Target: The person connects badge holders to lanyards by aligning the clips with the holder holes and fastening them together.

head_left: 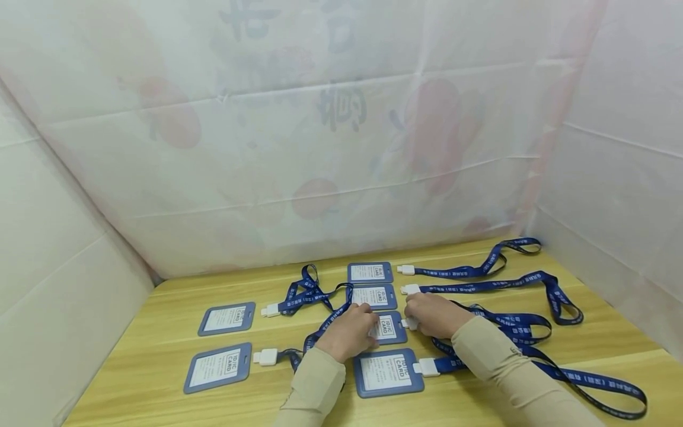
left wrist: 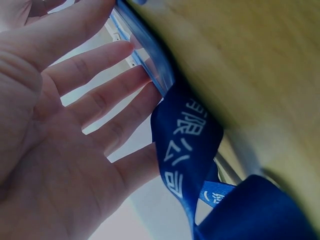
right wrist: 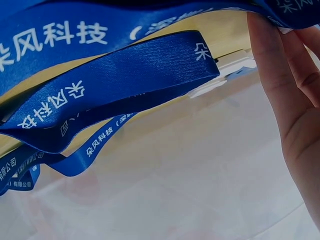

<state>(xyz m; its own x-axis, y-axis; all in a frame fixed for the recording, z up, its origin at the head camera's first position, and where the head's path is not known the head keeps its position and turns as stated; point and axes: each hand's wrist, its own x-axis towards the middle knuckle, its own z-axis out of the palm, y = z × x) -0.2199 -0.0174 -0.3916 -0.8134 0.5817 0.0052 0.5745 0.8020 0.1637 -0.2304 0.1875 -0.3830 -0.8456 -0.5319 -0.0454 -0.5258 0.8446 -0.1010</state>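
My left hand (head_left: 349, 332) holds the left end of a blue-framed badge holder (head_left: 388, 328), the third from the back in the right column. In the left wrist view its fingers (left wrist: 107, 97) reach the frame's edge, beside a navy lanyard (left wrist: 187, 145). My right hand (head_left: 434, 314) pinches a lanyard's white clip (head_left: 409, 324) at that badge holder's slotted end; in the right wrist view the fingers mostly cover the clip. Just in front lies another badge holder (head_left: 388, 372), with a white clip (head_left: 427, 367) at its slot.
Farther back are two badge holders (head_left: 370, 272), each with a lanyard clip (head_left: 407, 270) to its right. Two more badge holders (head_left: 226, 318) lie at the left, with lanyards alongside. Looped navy straps (head_left: 603, 385) spread across the wooden table (head_left: 144, 356). White cloth walls (head_left: 267, 178) surround it.
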